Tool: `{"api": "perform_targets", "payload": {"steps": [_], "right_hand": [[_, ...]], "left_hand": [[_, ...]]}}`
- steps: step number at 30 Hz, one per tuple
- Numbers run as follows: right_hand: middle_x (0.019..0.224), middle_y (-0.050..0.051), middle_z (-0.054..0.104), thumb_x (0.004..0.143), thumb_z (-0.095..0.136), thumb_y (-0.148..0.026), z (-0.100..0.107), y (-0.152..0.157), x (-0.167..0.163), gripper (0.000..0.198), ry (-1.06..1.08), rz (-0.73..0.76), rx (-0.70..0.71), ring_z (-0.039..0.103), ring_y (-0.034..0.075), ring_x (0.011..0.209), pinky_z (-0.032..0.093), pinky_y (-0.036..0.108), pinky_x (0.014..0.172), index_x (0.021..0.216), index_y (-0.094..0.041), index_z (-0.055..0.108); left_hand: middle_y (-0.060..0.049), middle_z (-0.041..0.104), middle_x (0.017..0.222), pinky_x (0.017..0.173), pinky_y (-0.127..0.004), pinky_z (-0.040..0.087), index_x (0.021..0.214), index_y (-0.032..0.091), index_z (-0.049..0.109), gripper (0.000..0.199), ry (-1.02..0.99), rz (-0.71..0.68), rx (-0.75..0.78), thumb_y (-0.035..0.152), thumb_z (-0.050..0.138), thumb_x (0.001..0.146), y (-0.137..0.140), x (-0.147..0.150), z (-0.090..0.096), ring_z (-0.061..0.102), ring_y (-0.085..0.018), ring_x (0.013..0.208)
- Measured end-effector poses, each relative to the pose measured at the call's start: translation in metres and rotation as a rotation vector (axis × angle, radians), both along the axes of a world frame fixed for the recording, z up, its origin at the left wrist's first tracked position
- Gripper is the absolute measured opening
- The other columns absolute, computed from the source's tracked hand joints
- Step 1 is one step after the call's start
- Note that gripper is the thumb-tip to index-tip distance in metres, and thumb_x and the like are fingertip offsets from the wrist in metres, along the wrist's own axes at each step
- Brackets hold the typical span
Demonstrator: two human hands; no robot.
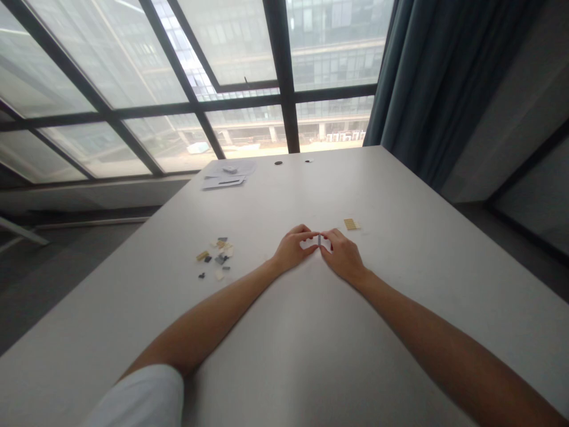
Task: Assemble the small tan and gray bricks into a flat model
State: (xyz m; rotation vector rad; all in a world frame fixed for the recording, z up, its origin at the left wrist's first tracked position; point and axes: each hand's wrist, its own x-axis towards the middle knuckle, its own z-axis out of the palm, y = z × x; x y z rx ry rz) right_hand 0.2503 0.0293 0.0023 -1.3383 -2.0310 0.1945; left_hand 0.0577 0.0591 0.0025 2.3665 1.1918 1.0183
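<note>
Between the fingertips of both hands stands a small grey block-like piece (319,239), held just above or on the white table (284,332). My left hand (296,248) pinches it from the left, with thumb and fingers curved toward it. From the right, my right hand (342,252) grips the same piece in a like pinch. The exact shape of the piece is too small to make out. Just beyond my right hand lies a flat tan ridged piece (351,224). Left of my left hand is a loose group of small pieces (221,258) in tan, grey, black and cream.
Papers (229,174) lie at the table's far left corner. A dark round disc (278,163) and a small black-and-white item (309,161) sit near the far edge. Windows (240,47) rise behind the table, and a blue curtain (427,77) hangs at the right.
</note>
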Motion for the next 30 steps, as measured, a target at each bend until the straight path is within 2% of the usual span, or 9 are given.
{"api": "perform_targets", "payload": {"steps": [22, 25, 30], "right_hand": [[0.105, 0.006, 0.067, 0.085, 0.06, -0.016, 0.001, 0.003, -0.001, 0.03, 0.105, 0.041, -0.013, 0.06, 0.016, 0.078, 0.047, 0.028, 0.074, 0.114, -0.019, 0.064], [0.103, 0.005, 0.067, 0.084, 0.061, -0.015, 0.003, 0.005, -0.002, 0.028, 0.14, 0.051, -0.012, 0.059, 0.015, 0.074, 0.047, 0.028, 0.072, 0.111, -0.019, 0.065], [0.098, 0.003, 0.067, 0.081, 0.064, -0.018, 0.014, 0.015, -0.001, 0.026, 0.25, 0.043, -0.023, 0.057, 0.014, 0.067, 0.047, 0.029, 0.069, 0.106, -0.019, 0.066]], "left_hand": [[-0.004, 0.065, 0.095, 0.076, -0.025, 0.052, 0.117, 0.025, 0.073, 0.033, -0.034, 0.0, -0.023, 0.024, 0.073, 0.084, 0.0, -0.001, 0.0, 0.06, -0.013, 0.083], [-0.004, 0.065, 0.096, 0.076, -0.026, 0.052, 0.118, 0.026, 0.072, 0.033, -0.008, -0.004, -0.003, 0.025, 0.072, 0.085, 0.001, -0.004, 0.006, 0.061, -0.014, 0.086], [-0.006, 0.066, 0.104, 0.073, -0.026, 0.054, 0.127, 0.026, 0.067, 0.042, 0.036, -0.068, 0.013, 0.032, 0.071, 0.086, 0.009, -0.009, 0.03, 0.063, -0.016, 0.089]]}}
